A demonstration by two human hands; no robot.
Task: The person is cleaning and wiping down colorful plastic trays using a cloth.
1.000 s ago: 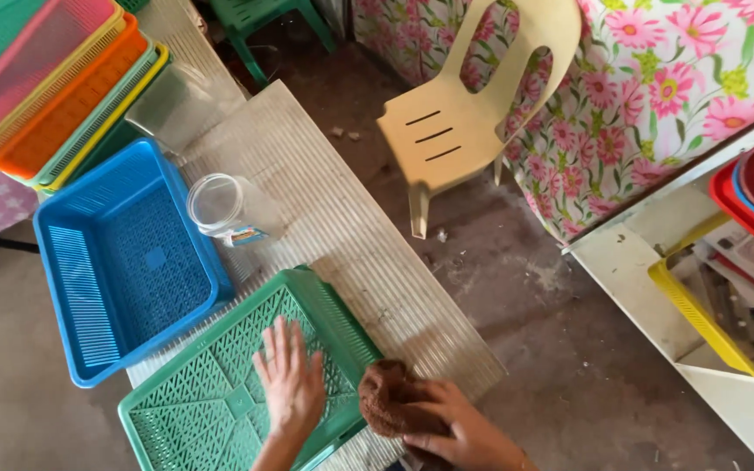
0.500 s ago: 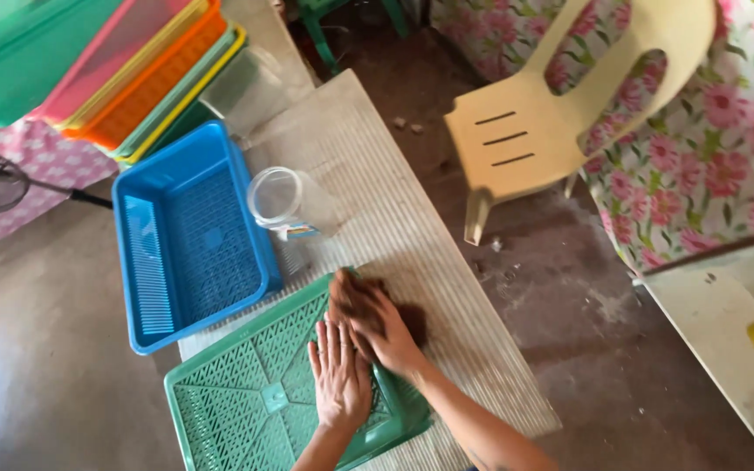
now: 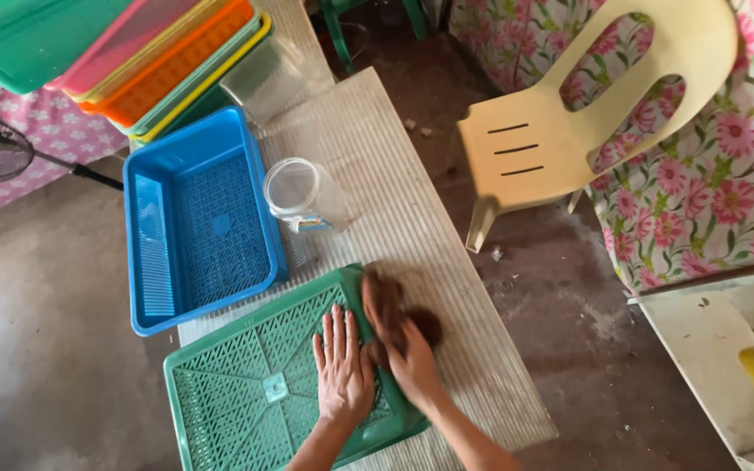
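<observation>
Brown cloth (image 3: 394,305) on green tray (image 3: 246,392)

My ribbed grey table (image 3: 412,227) carries a green basket (image 3: 246,392), blue basket (image 3: 194,227) and what looks like a clear jar (image 3: 303,196).

Bare tabletop (image 3: 412,209) lies open far and right of the green tray (image 3: 255,384). The clear jar (image 3: 303,196) and blue basket (image 3: 194,222) obstruct the far-left side.

Jar (image 3: 305,194) right of blue basket (image 3: 198,222), apparently behind overturned basket (image 3: 263,392)
</observation>
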